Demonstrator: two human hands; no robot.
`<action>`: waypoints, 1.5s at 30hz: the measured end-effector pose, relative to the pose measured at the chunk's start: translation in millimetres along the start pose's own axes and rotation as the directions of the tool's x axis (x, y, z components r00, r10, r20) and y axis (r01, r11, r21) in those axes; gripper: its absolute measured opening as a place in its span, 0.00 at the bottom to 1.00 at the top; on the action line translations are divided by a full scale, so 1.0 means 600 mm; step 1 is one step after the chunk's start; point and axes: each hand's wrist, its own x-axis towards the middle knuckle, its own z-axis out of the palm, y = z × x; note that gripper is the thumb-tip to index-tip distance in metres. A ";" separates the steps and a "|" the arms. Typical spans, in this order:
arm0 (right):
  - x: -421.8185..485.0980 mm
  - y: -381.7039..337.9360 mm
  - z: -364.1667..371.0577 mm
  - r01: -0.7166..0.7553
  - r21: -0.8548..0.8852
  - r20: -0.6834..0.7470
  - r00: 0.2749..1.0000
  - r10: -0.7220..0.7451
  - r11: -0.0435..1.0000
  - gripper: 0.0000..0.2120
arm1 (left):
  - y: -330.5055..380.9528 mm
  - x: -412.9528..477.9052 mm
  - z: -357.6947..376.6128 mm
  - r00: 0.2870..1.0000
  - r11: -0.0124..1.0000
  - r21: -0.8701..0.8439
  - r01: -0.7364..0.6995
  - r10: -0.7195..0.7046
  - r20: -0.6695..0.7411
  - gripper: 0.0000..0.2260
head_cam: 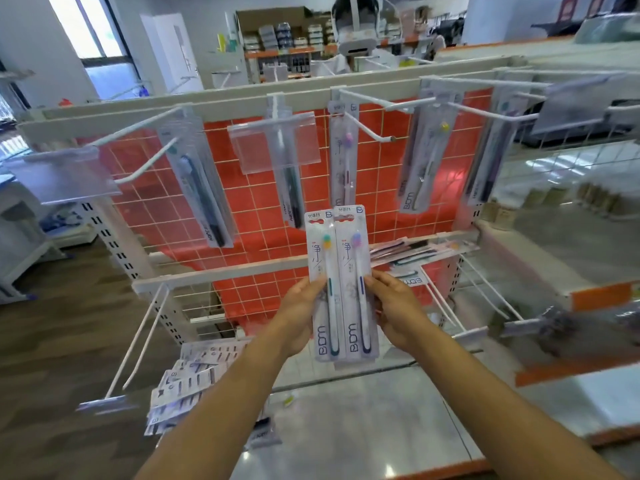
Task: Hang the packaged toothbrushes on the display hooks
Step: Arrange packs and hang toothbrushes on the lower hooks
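Two packaged toothbrushes stand upright side by side in front of me. My left hand (300, 315) grips the left pack (323, 268), which has a yellow-headed brush. My right hand (398, 311) grips the right pack (356, 271), which has a purple-headed brush. Both packs are held below the upper row of white display hooks. A bare hook (372, 133) juts out just above and right of them. Beside it a purple-brush pack (343, 157) hangs from a hook. More packs hang at the left (197, 181), the middle (291, 188) and the right (424, 157).
Loose toothbrush packs lie in a pile on the lower shelf at left (187, 379) and on the wire shelf (415, 251) behind my hands. Long bare hooks (138, 341) stick out of the lower rail. Clear price-tag holders (277, 143) hang at the hook tips.
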 end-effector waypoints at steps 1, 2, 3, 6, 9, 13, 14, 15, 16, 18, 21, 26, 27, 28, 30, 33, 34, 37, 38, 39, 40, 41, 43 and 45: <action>0.000 -0.001 -0.007 -0.004 0.008 0.001 1.000 0.004 1.000 0.08 | -0.001 0.000 0.006 1.000 1.000 -0.008 0.001 -0.001 0.005 0.14; 0.000 -0.002 -0.013 -0.009 0.019 0.004 1.000 0.009 1.000 0.08 | -0.002 -0.001 0.013 1.000 1.000 -0.018 0.005 -0.005 0.011 0.14; -0.001 -0.005 -0.020 -0.012 0.030 0.010 1.000 0.012 0.999 0.08 | -0.003 -0.001 0.020 1.000 1.000 -0.027 0.009 -0.009 0.016 0.14; -0.003 -0.017 -0.044 -0.001 0.057 0.034 0.999 0.000 0.998 0.08 | -0.005 -0.002 0.046 0.999 1.000 -0.019 0.008 -0.007 0.040 0.11; -0.009 -0.031 -0.072 0.010 0.106 0.043 0.999 -0.014 0.994 0.08 | -0.006 -0.001 0.083 0.999 1.000 0.019 -0.024 0.023 0.044 0.11; -0.018 -0.043 -0.114 -0.001 0.136 0.044 0.999 -0.005 0.991 0.09 | -0.015 0.005 0.132 0.999 0.999 0.018 -0.048 0.047 0.024 0.13; -0.020 -0.045 -0.124 -0.004 0.126 0.043 0.999 -0.001 0.992 0.10 | -0.018 0.006 0.143 0.999 0.999 0.016 -0.042 0.042 0.015 0.13; -0.023 -0.046 -0.134 -0.006 0.120 0.043 0.999 0.001 0.993 0.11 | -0.022 0.005 0.154 0.999 0.999 0.017 -0.039 0.038 0.013 0.12; -0.026 -0.048 -0.144 -0.006 0.120 0.045 0.999 0.000 0.993 0.12 | -0.025 0.004 0.165 0.999 0.999 0.028 -0.040 0.039 0.019 0.12; -0.034 -0.051 -0.161 -0.001 0.126 0.050 0.999 -0.006 0.992 0.11 | -0.031 0.002 0.186 0.999 0.998 0.056 -0.042 0.040 0.031 0.13; -0.044 -0.057 -0.185 -0.001 0.108 0.031 1.000 -0.002 0.994 0.11 | -0.040 -0.004 0.211 0.999 0.996 0.077 -0.039 0.036 0.033 0.16; -0.056 -0.061 -0.217 0.003 0.080 0.014 1.000 -0.004 0.997 0.10 | -0.047 -0.014 0.238 0.998 0.998 0.035 -0.051 0.049 0.037 0.12; -0.059 -0.061 -0.224 0.007 0.077 0.018 1.000 -0.009 0.997 0.10 | -0.048 -0.017 0.243 0.998 0.998 0.023 -0.051 0.050 0.035 0.11; -0.062 -0.061 -0.230 0.010 0.075 0.024 1.000 -0.012 0.997 0.10 | -0.049 -0.019 0.249 0.998 0.999 0.011 -0.049 0.048 0.037 0.09; -0.066 -0.060 -0.243 0.005 0.068 0.028 1.000 -0.007 0.998 0.10 | -0.054 -0.024 0.260 0.999 0.999 -0.022 -0.038 0.039 0.037 0.09; -0.069 -0.056 -0.258 -0.008 0.039 0.025 1.000 0.008 0.999 0.10 | -0.064 -0.028 0.274 0.999 0.997 -0.079 -0.025 0.027 0.026 0.10; -0.070 -0.054 -0.262 -0.011 0.031 0.023 1.000 0.011 0.999 0.10 | -0.068 -0.029 0.278 1.000 0.996 -0.092 -0.019 0.021 0.023 0.11; -0.072 -0.047 -0.274 -0.017 0.000 0.018 1.000 0.017 1.000 0.10 | -0.081 -0.032 0.285 1.000 0.994 -0.108 0.002 -0.002 0.007 0.12; -0.072 -0.045 -0.277 -0.020 -0.008 0.016 1.000 0.020 1.000 0.10 | -0.084 -0.033 0.287 1.000 0.994 -0.107 0.010 -0.010 0.002 0.12; -0.073 -0.043 -0.280 -0.023 -0.012 0.015 1.000 0.023 1.000 0.10 | -0.086 -0.034 0.289 1.000 0.994 -0.107 0.014 -0.014 -0.001 0.12; -0.073 -0.042 -0.282 -0.024 -0.013 0.016 1.000 0.025 1.000 0.10 | -0.089 -0.034 0.291 1.000 0.995 -0.104 0.013 -0.014 -0.004 0.12; -0.073 -0.042 -0.283 -0.025 -0.015 0.017 1.000 0.025 1.000 0.10 | -0.091 -0.034 0.292 1.000 0.995 -0.102 0.012 -0.013 -0.007 0.12; -0.073 -0.041 -0.284 -0.024 -0.023 0.019 1.000 0.025 0.999 0.10 | -0.094 -0.033 0.294 1.000 0.994 -0.106 0.013 -0.016 -0.024 0.12; -0.074 -0.040 -0.285 -0.025 -0.033 0.019 0.999 0.026 0.999 0.10 | -0.097 -0.033 0.295 0.999 0.994 -0.107 0.015 -0.020 -0.043 0.12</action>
